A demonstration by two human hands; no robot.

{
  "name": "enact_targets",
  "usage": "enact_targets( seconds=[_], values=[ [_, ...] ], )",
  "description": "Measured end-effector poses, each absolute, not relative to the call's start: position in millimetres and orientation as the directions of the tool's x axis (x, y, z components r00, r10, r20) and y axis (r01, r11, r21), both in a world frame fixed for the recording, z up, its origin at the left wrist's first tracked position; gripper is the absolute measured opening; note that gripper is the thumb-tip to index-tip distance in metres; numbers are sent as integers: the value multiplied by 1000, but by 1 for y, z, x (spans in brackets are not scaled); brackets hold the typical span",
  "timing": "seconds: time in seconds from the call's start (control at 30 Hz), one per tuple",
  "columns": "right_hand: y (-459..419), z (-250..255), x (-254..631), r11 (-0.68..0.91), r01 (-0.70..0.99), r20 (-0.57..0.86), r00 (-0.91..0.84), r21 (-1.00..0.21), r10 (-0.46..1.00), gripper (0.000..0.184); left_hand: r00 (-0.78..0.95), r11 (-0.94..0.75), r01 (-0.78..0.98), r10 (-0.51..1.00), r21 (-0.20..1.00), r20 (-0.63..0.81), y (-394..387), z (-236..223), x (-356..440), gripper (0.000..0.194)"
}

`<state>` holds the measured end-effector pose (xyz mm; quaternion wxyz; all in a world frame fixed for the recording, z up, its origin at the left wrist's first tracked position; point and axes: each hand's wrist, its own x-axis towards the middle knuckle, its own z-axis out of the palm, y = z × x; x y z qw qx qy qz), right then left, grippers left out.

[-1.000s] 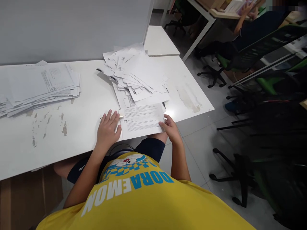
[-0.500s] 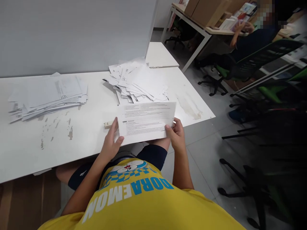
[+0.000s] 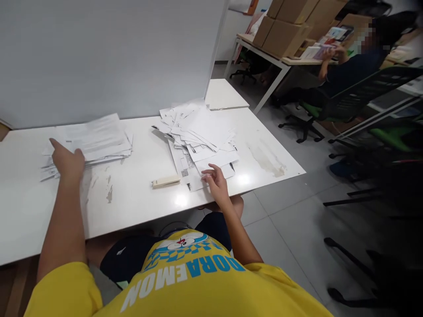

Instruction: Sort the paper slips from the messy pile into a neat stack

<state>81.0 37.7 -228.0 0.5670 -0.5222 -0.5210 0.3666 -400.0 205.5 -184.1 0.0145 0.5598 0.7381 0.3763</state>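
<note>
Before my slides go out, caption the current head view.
Left hand holds a sheet over one paper pile; a cream stapler lies on the table.

Sheet (image 3: 102,135) by left fingers (image 3: 78,158): print blurred; shirt (image 3: 211,290) cut off below.

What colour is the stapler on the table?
Cream or pale beige; the stapler shows best in the current head view.
</note>
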Motion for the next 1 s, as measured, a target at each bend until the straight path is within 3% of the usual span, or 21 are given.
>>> enact_targets(
  seconds=[0.1,0.2,0.33,0.43,0.53,0.73,0.87,1.0],
  values=[
    [44,-237,90,161,198,208,243,-967,948,35,-536,334,817,739,470,408,196,-183,-399,76],
    [65,-224,101,195,376,306,263,-906,915,34,-531,291,827,685,481,499,184,-189,-391,68],
    [125,-201,121,240,706,501,187,-667,845,39,-535,244,822,641,515,551,184,-193,-394,57],
    [169,-204,139,66,820,386,195,-568,902,60,-530,213,821,629,529,569,189,-196,-398,53],
    [186,-220,153,-8,812,301,225,-583,927,58,-509,184,828,644,530,571,191,-197,-399,48],
    [172,-236,166,35,781,451,323,-624,832,28,-348,79,911,675,406,650,191,-198,-394,43],
    [168,-235,164,66,708,516,445,-703,731,25,-261,12,939,674,343,691,195,-201,-391,43],
    [165,-231,166,170,493,482,622,-854,618,30,-201,-27,949,715,314,670,196,-200,-387,44]
  ],
)
